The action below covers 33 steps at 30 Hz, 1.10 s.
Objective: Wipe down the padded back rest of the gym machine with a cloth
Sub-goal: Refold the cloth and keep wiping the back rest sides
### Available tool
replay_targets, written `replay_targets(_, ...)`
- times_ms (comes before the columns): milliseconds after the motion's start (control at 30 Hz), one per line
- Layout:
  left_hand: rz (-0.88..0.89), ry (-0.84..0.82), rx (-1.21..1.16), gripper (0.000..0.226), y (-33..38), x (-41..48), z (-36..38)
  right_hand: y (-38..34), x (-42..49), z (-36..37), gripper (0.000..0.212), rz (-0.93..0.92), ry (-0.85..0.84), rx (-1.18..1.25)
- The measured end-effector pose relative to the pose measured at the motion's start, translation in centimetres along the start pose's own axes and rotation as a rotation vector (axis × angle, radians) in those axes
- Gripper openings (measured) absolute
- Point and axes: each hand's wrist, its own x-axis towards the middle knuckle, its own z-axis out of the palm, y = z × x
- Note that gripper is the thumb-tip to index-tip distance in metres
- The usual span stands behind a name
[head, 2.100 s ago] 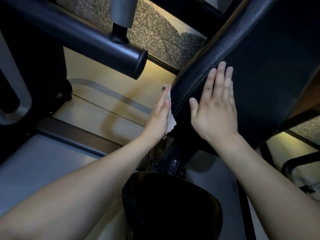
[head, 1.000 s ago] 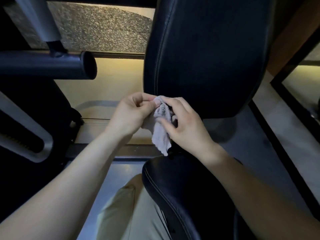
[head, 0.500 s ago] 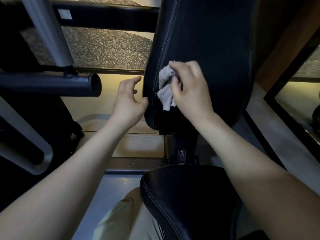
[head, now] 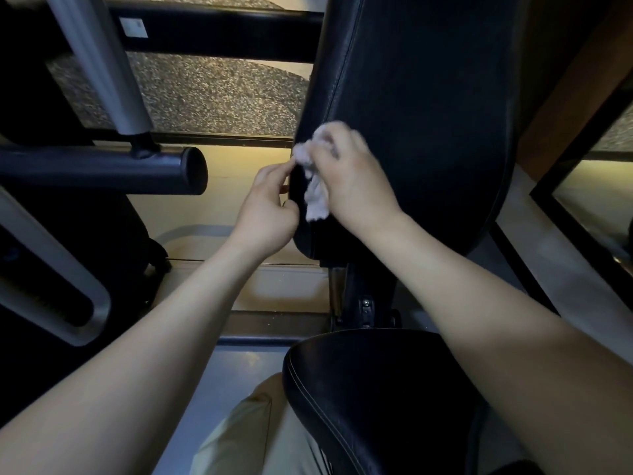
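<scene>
**Middle of the frame, at the pad's left edge: cloth has swapped hands**

Across the upper right of the frame you've got the big black back rest [head: 428,114], standing pretty much upright. The seat pad [head: 376,406] sits below it at bottom centre, and a black bar [head: 102,169] pokes in from the left.

So what changed: a couple of seconds back the left hand had the cloth flat against the side of the pad. Then both hands bunched it up, and now it's on the other side. The right hand [head: 352,180] is clenched round the cloth [head: 313,197] and pressing it on the front face, right by the lower left seam. That hand is smeared with blur, so I'd guess it's mid-stroke.

The left hand [head: 267,207] is just beside it with fingers curled at the pad's left edge. Honestly can't tell if it's actually gripping the edge or only resting there.

My read is the side strip is dealt with and the front is just getting started. Most of that face, up top and over to the right, looks like it still needs passes.
</scene>
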Motion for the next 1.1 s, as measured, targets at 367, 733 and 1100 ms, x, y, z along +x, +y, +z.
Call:
replay_targets(367, -0.021, 0.097, 0.049, 0.051, 2.8, 1.9, -0.3, 3.0, 5.0, -2.2, 0.039, 0.224, 0.137, -0.072)
replay_targets(733, -0.018, 0.128, 0.068, 0.058, 4.9, 3.0, 0.2, 4.7, 3.8, -3.1, 0.066, -0.004, 0.151, -0.222)
replay_targets(1100, 0.072, 0.075, 0.182, 0.072, 5.1, 3.8, 0.5, 9.3, 3.4, -5.5, 0.052, 0.423, 0.148, -0.233)
